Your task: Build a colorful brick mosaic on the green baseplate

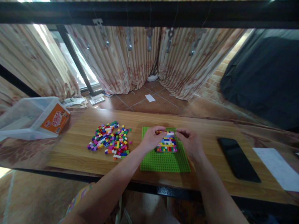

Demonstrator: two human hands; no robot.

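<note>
A stepped stack of multicoloured toy bricks (167, 145) stands on a green studded baseplate (161, 165) in front of me. At the stack's upper left is my left hand (152, 138), closed, with thumb and forefinger drawn together by its top rows. My right hand (191, 143) is at the upper right corner, its fingers curled in beside the top row. Whatever lies between the fingertips of either hand is too small or hidden to make out. Left of the baseplate, a loose pile of small toy bricks (109, 138) in many colours is spread on the wooden tabletop (77, 155).
A black phone (238, 159) lies right of the baseplate, with a white paper sheet (277, 168) beyond it. At the far left sits a clear plastic bin (35, 121) with an orange label. A dark horizontal bar (149, 14) crosses above; curtains (116, 62) hang behind.
</note>
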